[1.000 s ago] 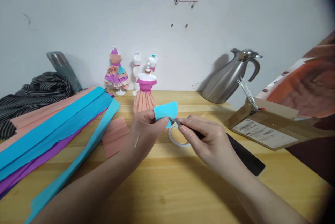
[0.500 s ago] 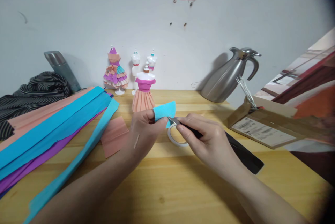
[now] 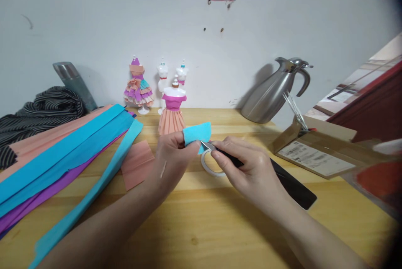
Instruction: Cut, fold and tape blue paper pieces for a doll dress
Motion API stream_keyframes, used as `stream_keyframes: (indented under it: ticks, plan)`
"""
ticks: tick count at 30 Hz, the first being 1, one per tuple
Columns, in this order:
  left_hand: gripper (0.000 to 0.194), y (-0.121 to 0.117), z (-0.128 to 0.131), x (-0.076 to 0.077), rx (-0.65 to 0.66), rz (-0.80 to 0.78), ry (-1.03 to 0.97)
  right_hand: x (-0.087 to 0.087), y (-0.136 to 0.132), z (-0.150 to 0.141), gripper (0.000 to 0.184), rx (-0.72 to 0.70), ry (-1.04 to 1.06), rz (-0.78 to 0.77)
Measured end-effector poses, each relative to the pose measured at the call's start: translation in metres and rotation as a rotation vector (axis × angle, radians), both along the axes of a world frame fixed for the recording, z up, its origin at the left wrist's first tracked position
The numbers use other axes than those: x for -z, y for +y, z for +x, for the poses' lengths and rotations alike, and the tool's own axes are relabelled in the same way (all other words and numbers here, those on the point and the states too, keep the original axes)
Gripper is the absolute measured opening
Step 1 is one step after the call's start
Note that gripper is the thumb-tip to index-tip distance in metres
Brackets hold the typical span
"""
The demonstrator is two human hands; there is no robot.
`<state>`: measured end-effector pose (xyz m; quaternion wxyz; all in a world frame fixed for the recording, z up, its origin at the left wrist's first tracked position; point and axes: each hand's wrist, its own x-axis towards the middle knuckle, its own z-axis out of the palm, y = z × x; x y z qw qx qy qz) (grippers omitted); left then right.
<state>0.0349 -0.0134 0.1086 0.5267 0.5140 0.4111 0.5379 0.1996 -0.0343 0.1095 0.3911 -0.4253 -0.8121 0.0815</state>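
Note:
My left hand (image 3: 176,151) pinches a small piece of turquoise crepe paper (image 3: 197,132) between thumb and fingers, holding it up above the table. In my right hand (image 3: 248,162) is a slim black tool with a pointed silver tip (image 3: 206,145). That tip touches or nearly touches the paper right beside my left thumb. A roll of white tape (image 3: 207,168) lies beneath, partly covered by my right hand. Behind the paper stands a small dress form (image 3: 173,103) in a magenta top and pleated peach skirt. A peach paper square (image 3: 138,162) lies left of my left wrist.
Long crepe paper strips (image 3: 78,151) cover the left side. Further back are a dressed form (image 3: 138,84), two white forms, a bottle (image 3: 75,84) and striped cloth (image 3: 53,105). To the right are a black phone-like slab (image 3: 295,187), a cardboard box (image 3: 317,158) and a steel jug (image 3: 271,93).
The pointed tip has shifted slightly left along the paper toward my left thumb. My left hand keeps its grip. The view has moved a little; reddish cloth at far right has shifted.

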Motion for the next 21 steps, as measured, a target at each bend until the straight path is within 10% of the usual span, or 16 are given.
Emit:
stream_keyframes:
  ticks: [21]
  plan:
    - [0.015,0.0,-0.0011,0.0015,-0.012,0.004,0.017,0.0015,0.0017,0.0022,0.014,0.025,0.008,0.039]
